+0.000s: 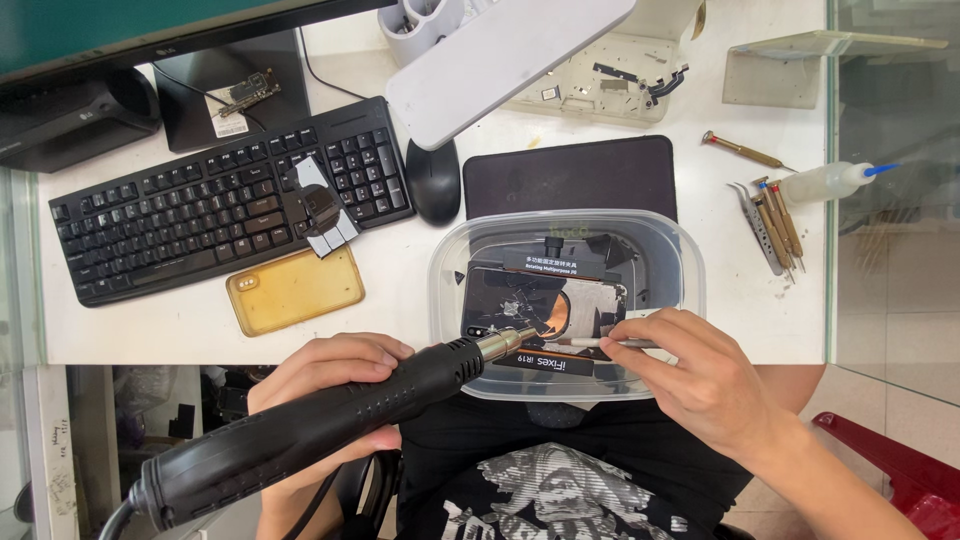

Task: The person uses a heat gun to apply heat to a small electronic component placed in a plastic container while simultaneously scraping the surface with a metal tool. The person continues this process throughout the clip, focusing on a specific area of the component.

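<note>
The white table point(400, 290) spreads under everything I see, and the black keyboard point(230, 200) takes the biggest share of it on the far left side, with a black mouse point(433, 180) just beside its right end and a dark mat point(570, 175) next to that. Nearer to me sits the clear plastic tub point(690, 270), its near edge hanging over the table's front. Across my lap runs the black hot air gun point(310, 425), which my left hand point(325, 385) grips around the barrel, fingers wrapped tight, its metal nozzle point(505, 343) pointing into the tub and almost touching the phone. That phone point(540, 305), back up with its dark glass cracked and partly stripped away, is clamped in a black holder point(555, 262) inside the tub. My right hand point(700, 385) rests on the tub's near right rim, fingers pinched narrow around a thin silver tool point(600, 343) whose tip lies at the phone's lower edge. A yellowish phone case point(295, 290) lies flat below the keyboard, well apart from the tub. Off to the right, near the table's edge, a few screwdrivers point(775, 215) lie side by side, with a small squeeze bottle point(825, 182) just beyond them.
</note>
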